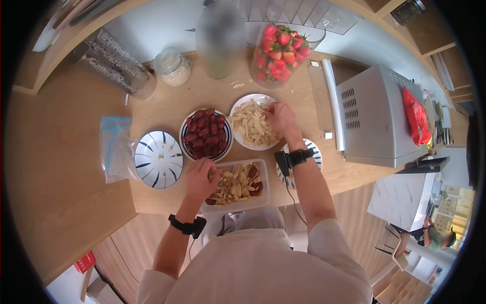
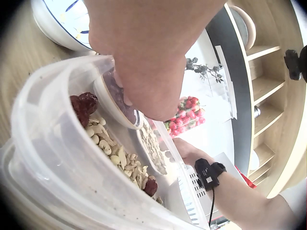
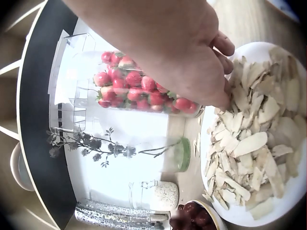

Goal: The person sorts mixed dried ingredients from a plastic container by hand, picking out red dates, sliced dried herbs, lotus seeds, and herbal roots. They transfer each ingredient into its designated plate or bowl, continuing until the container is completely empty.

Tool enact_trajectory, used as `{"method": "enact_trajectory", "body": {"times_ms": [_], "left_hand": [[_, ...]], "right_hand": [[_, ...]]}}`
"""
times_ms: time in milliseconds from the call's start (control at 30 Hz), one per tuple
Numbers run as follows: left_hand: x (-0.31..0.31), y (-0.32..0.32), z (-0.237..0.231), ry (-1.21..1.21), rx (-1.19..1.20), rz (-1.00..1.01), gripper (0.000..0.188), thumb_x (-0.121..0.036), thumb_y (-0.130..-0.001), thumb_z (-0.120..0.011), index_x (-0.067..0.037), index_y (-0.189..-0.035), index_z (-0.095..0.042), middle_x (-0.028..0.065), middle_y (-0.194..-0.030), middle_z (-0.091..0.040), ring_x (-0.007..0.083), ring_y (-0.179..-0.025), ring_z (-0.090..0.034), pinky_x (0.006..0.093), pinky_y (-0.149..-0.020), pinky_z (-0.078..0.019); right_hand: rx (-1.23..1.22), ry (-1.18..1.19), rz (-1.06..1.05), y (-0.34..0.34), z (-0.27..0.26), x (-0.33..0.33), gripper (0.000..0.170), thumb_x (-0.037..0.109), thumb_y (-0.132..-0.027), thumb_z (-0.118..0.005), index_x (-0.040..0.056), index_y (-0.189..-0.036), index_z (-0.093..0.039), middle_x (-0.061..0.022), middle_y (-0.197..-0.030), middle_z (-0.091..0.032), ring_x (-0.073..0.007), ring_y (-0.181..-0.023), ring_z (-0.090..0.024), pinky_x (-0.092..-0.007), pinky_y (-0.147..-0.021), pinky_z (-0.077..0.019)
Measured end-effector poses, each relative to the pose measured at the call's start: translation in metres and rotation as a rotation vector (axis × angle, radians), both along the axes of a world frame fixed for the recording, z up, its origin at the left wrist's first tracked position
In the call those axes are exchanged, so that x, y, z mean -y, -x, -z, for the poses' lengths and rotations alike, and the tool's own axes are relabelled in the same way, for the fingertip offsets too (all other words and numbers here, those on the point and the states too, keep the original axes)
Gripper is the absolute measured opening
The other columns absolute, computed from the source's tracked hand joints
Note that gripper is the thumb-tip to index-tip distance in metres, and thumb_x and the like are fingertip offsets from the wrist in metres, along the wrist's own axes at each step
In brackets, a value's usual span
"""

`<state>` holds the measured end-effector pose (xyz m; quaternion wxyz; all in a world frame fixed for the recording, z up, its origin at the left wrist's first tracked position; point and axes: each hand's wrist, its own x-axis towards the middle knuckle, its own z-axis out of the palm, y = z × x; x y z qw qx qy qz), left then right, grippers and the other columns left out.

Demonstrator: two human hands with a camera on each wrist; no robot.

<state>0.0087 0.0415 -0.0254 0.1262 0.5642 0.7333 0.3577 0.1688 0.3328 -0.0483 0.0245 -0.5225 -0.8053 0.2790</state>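
Note:
My right hand (image 1: pixel 282 120) reaches over the white plate (image 3: pixel 263 50) of pale dried slices (image 1: pixel 251 123). Its fingers are bent, the tips down at the slices by the rim; whether they pinch any is hidden. My left hand (image 1: pixel 201 180) grips the near-left corner area of the clear plastic container (image 1: pixel 266 185), fingers bent over its rim. Inside that container lie pale slices (image 2: pixel 122 155) and some dark red dates (image 2: pixel 150 187). Just beyond it stands a striped bowl full of red dates (image 1: pixel 205 133).
A patterned dish (image 1: pixel 158 159) with small crumbs and a zip bag (image 1: pixel 115 147) lie left. Another striped dish (image 1: pixel 315 152) is under my right forearm. Behind stand a grain jar (image 1: pixel 173 68), a vase (image 1: pixel 220 45) and a strawberry container (image 1: pixel 278 58). A silver appliance (image 1: pixel 372 119) stands right.

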Motion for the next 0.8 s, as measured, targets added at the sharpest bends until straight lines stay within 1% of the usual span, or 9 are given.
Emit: {"method": "enact_trajectory", "body": {"times_ms": [233, 300, 400, 467, 533, 600, 700, 767, 800], "left_hand": [[-0.004, -0.001, -0.003, -0.017, 0.002, 0.018, 0.021, 0.001, -0.072, -0.068, -0.008, -0.084, -0.053, 0.0077, -0.085, -0.061, 0.0317, -0.076, -0.059, 0.0409, -0.066, -0.0469], [-0.005, -0.002, -0.005, -0.014, -0.005, 0.02, 0.022, 0.003, -0.072, -0.067, -0.008, -0.084, -0.052, 0.0079, -0.086, -0.062, 0.0317, -0.075, -0.059, 0.0408, -0.065, -0.0465], [-0.006, -0.003, -0.006, -0.003, -0.022, 0.024, 0.023, 0.005, -0.071, -0.065, -0.007, -0.084, -0.051, 0.0084, -0.087, -0.063, 0.0317, -0.075, -0.058, 0.0406, -0.065, -0.0459], [-0.006, -0.003, -0.007, 0.01, -0.032, 0.019, 0.024, 0.006, -0.07, -0.065, -0.007, -0.084, -0.05, 0.0085, -0.088, -0.063, 0.0316, -0.075, -0.058, 0.0405, -0.065, -0.0457], [-0.005, -0.003, -0.008, 0.076, -0.029, 0.016, 0.024, 0.008, -0.071, -0.065, -0.005, -0.084, -0.049, 0.0132, -0.091, -0.064, 0.0345, -0.082, -0.061, 0.0405, -0.07, -0.0484], [-0.006, -0.003, -0.008, 0.071, -0.024, 0.015, 0.024, 0.009, -0.071, -0.065, -0.005, -0.083, -0.049, 0.0133, -0.091, -0.064, 0.0339, -0.081, -0.061, 0.0399, -0.069, -0.0484], [-0.004, -0.003, -0.008, 0.059, -0.011, 0.012, 0.024, 0.009, -0.071, -0.065, -0.005, -0.083, -0.049, 0.0132, -0.09, -0.064, 0.0324, -0.077, -0.06, 0.0386, -0.065, -0.0481], [-0.005, -0.002, -0.009, 0.057, 0.004, 0.026, 0.024, 0.01, -0.071, -0.065, -0.005, -0.083, -0.049, 0.0131, -0.09, -0.063, 0.0315, -0.075, -0.06, 0.0379, -0.063, -0.0478], [-0.006, -0.002, -0.008, 0.044, 0.003, 0.019, 0.024, 0.008, -0.07, -0.065, -0.006, -0.082, -0.049, 0.0104, -0.089, -0.063, 0.0305, -0.073, -0.058, 0.0388, -0.064, -0.0459]], "right_hand": [[-0.149, -0.03, -0.102, -0.021, -0.023, -0.007, 0.014, 0.022, -0.086, -0.071, 0.0094, -0.092, -0.073, -0.0147, -0.089, -0.072, -0.0333, -0.088, -0.069, -0.0437, -0.078, -0.0546], [-0.094, -0.05, -0.247, -0.023, -0.03, -0.011, 0.012, 0.019, -0.087, -0.07, 0.0094, -0.093, -0.073, -0.0147, -0.09, -0.072, -0.034, -0.087, -0.069, -0.044, -0.077, -0.0542], [-0.065, -0.026, -0.379, -0.021, -0.033, -0.014, 0.011, 0.018, -0.087, -0.069, 0.0101, -0.093, -0.073, -0.0134, -0.089, -0.072, -0.0339, -0.086, -0.068, -0.0445, -0.077, -0.0538], [-0.092, -0.013, -0.406, -0.021, -0.025, -0.016, 0.009, 0.017, -0.087, -0.068, 0.0103, -0.092, -0.072, -0.013, -0.09, -0.071, -0.034, -0.087, -0.068, -0.0446, -0.077, -0.0535], [-0.117, -0.001, -0.432, -0.022, -0.023, -0.018, 0.008, 0.015, -0.086, -0.068, 0.0105, -0.092, -0.072, -0.0125, -0.091, -0.071, -0.0342, -0.087, -0.068, -0.0448, -0.077, -0.0533], [-0.243, -0.004, -0.399, -0.025, -0.024, -0.016, 0.006, 0.013, -0.086, -0.067, 0.0105, -0.09, -0.07, -0.0118, -0.096, -0.07, -0.0343, -0.09, -0.067, -0.0447, -0.077, -0.0529], [-0.174, -0.041, -0.457, -0.028, -0.03, -0.015, 0.006, 0.011, -0.085, -0.066, 0.0092, -0.091, -0.068, -0.0106, -0.101, -0.067, -0.0339, -0.091, -0.067, -0.0445, -0.077, -0.0527], [-0.15, -0.069, -0.468, -0.03, -0.029, -0.011, 0.008, 0.009, -0.084, -0.067, 0.0079, -0.092, -0.068, -0.0089, -0.099, -0.066, -0.033, -0.09, -0.067, -0.044, -0.076, -0.0533], [-0.126, -0.101, -0.493, -0.03, -0.029, -0.01, 0.01, 0.007, -0.083, -0.069, 0.0066, -0.093, -0.067, -0.0072, -0.097, -0.065, -0.0321, -0.088, -0.067, -0.0435, -0.074, -0.0538]]}}
